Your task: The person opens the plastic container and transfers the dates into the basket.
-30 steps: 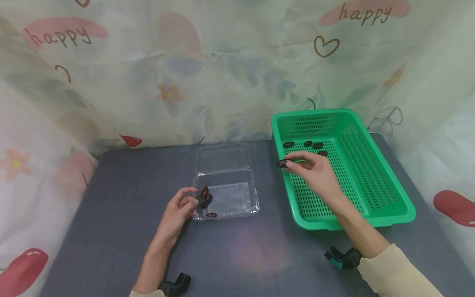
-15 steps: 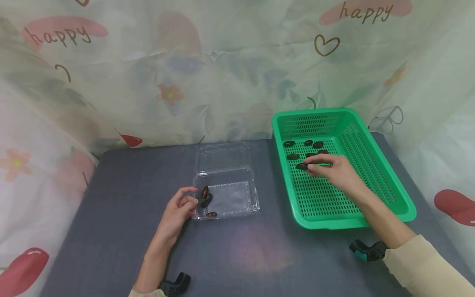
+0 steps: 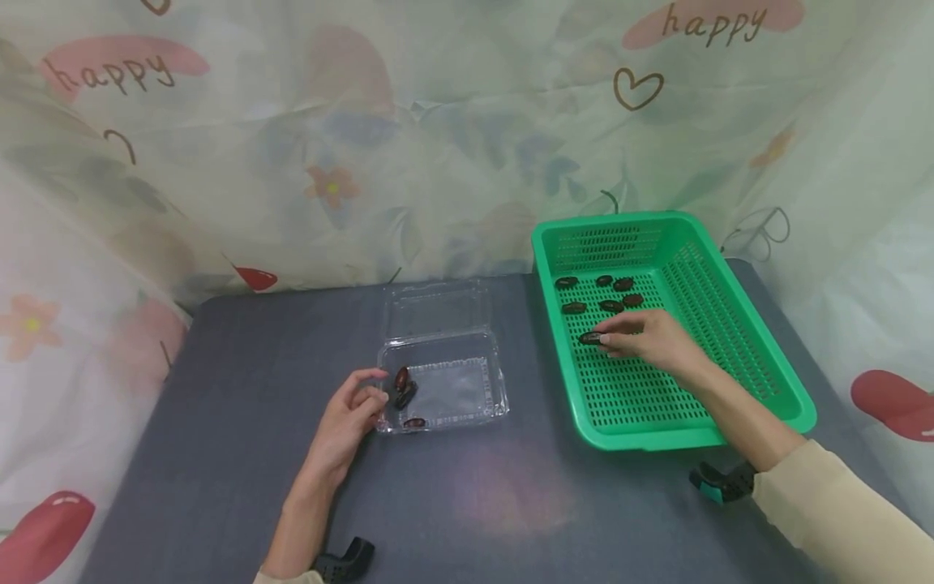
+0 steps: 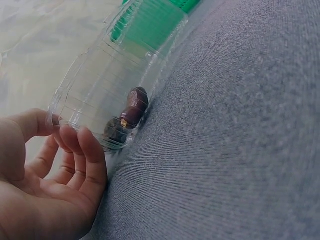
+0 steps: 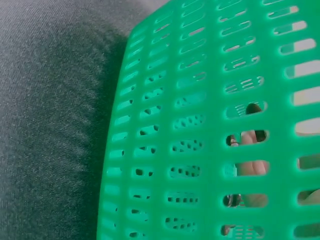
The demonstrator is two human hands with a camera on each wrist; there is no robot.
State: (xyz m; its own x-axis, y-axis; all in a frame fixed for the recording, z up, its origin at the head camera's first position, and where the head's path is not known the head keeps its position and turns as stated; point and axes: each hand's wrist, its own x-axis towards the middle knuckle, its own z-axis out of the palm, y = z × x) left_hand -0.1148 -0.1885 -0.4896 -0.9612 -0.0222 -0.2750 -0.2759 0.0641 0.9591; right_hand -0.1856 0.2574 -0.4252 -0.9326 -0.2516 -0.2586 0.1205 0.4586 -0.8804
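Note:
My left hand (image 3: 350, 418) pinches the left rim of a clear plastic clamshell box (image 3: 490, 389), whose lid (image 3: 438, 312) lies folded back behind it. Three dark brown dates (image 3: 402, 379) rest inside, towards the box's left and front. In the left wrist view, the thumb and fingertips (image 4: 90, 142) meet the box's edge beside the dates (image 4: 136, 107). Within the green basket (image 3: 588, 418), my right hand (image 3: 653, 345) holds a date (image 3: 590, 338) between thumb and fingers, low over the slotted floor. Basket slots mostly hide that hand in the right wrist view.
Several dates (image 3: 574, 308) lie spaced apart at the basket's back left. A dark grey cloth (image 3: 241, 422) covers the table, with a printed curtain (image 3: 452, 162) behind. Black wrist devices (image 3: 722, 483) sit near both forearms.
My right hand has carried the date from over the basket's left rim rightward and down, just in front of the other dates. My left hand stays at the box.

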